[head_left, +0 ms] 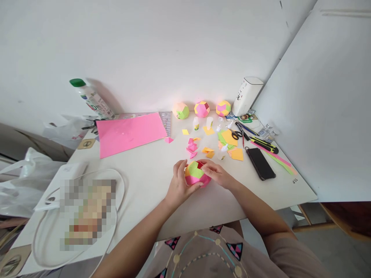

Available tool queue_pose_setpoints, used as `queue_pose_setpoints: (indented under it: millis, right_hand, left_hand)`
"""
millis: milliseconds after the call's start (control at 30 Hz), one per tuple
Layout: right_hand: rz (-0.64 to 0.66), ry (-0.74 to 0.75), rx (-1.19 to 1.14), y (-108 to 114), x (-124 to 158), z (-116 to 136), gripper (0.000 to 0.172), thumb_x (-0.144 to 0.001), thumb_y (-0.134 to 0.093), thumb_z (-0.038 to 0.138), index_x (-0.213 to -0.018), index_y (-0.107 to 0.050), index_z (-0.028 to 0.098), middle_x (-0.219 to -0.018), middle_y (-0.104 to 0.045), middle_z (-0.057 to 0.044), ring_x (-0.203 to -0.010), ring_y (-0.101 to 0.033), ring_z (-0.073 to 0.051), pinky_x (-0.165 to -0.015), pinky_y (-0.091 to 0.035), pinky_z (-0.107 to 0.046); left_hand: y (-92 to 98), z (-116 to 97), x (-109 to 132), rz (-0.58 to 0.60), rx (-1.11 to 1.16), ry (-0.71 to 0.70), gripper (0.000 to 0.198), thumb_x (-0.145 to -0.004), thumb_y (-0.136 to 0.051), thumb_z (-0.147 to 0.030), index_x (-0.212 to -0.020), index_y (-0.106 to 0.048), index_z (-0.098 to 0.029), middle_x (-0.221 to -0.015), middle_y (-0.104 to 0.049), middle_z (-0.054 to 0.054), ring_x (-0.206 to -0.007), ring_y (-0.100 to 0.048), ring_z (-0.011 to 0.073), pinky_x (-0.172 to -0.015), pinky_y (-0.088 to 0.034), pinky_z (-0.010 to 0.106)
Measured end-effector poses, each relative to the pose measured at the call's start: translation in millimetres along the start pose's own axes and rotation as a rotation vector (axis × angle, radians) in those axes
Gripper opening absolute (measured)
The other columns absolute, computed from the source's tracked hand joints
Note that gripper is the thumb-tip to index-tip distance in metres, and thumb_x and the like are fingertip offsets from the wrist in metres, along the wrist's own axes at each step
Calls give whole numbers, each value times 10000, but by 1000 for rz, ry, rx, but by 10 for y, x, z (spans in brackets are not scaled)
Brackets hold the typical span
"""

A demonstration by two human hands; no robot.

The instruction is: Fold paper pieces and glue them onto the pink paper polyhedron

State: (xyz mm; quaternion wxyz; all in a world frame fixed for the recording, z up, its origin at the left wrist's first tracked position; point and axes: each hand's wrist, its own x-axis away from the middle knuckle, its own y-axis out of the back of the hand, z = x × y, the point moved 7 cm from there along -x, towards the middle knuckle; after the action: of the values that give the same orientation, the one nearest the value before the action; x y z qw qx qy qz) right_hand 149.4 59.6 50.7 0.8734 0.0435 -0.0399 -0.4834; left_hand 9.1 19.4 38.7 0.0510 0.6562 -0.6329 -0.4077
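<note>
Pretty busy desk (145, 193) here, tbh. Just beyond the hands, the space is crowded by pink folded pieces (191, 148) and orange folded pieces (208, 153), so anything farther back has to be reached over them. Behind those, two little bottles (196, 124) are stood upright, and three similar balls (202, 109) are lined up by the wall. Off to the right, black scissors (236, 134) are left by a pile of colored paper (227, 141), with a dark phone (260, 163) and a yellow-and-black cutter (264, 145) laid nearby. The left side is taken up by a big pink sheet (131, 134), a green-capped bottle (94, 101) and a looped white cable (123, 185).

As for the paper ball (193, 170), it's held above the near part of the desk, in front of the person's body. A lime-green panel is shown on top, with yellow at the left, pink below and a deep red patch at upper right; whether that's a hole can't be told. The left side is cupped by the left hand (179, 183), thumb run along the near edge. The upper right edge is pinched by the right hand (218, 174), thumb and fingers close together beside the red patch; the fingertips are partly hidden.
</note>
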Motion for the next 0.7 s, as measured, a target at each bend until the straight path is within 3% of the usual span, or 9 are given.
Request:
queue_pose_setpoints:
  millis: [133,267,367,467,533,633,700]
  right_hand:
    - [-70,-8,-10,113,-21,-51,337,-900,-481,505,-955,-674,234,-1283,-533,-68,-1255,-467,-226,-1064,-359,-409]
    - [-101,23,64,174,-21,-112,273,-878,-538,448,-1010,-658,242,-1304,-512,-86,-1250,-473,-237,-1001,-418,-403]
    - [-120,82,123,163,-10,-80,198,-850,-588,379,-969,-648,232,-1279,-513,-95,-1241,-479,-236,-949,-458,-384]
    - [-113,176,179,115,9,29,133,-841,-598,327,-904,-649,221,-1220,-539,-97,-1214,-493,-232,-897,-489,-363]
    - [-102,230,224,80,23,90,116,-844,-594,309,-886,-649,217,-1184,-557,-98,-1159,-524,-226,-849,-506,-345]
    - [-159,261,265,94,23,76,197,-882,-542,317,-1049,-603,232,-1151,-570,-92,-1023,-578,-195,-783,-523,-321]
    - [-273,259,307,166,8,-8,291,-916,-474,328,-1190,-514,239,-1165,-558,-98,-931,-595,-174,-752,-534,-318]
  left_hand:
    - [59,35,-53,34,54,113,616,-897,-501,-431,-1429,-258,-237,-1368,-350,165,-1309,-380,293,-1001,-448,511]
    - [-28,122,-36,158,168,246,515,-966,-338,-393,-1454,-239,-262,-1467,-297,129,-1390,-292,269,-1109,-332,510]
    - [-135,157,-7,236,184,197,641,-934,-397,-470,-1480,-141,-257,-1513,-204,146,-1431,-189,300,-1121,-297,536]
    - [-144,204,-7,210,125,129,880,-838,-523,-571,-1490,-34,-239,-1521,-121,191,-1433,-140,362,-1089,-313,580]
    - [-111,231,-24,202,80,112,913,-823,-537,-582,-1490,-13,-244,-1518,-122,200,-1425,-155,373,-1077,-315,597]
    - [-29,243,-63,222,69,126,930,-798,-579,-579,-1488,-44,-258,-1500,-191,193,-1405,-215,371,-1058,-344,592]
    - [19,237,-83,236,109,155,984,-743,-641,-586,-1483,-76,-268,-1486,-231,187,-1388,-255,375,-1025,-396,570]
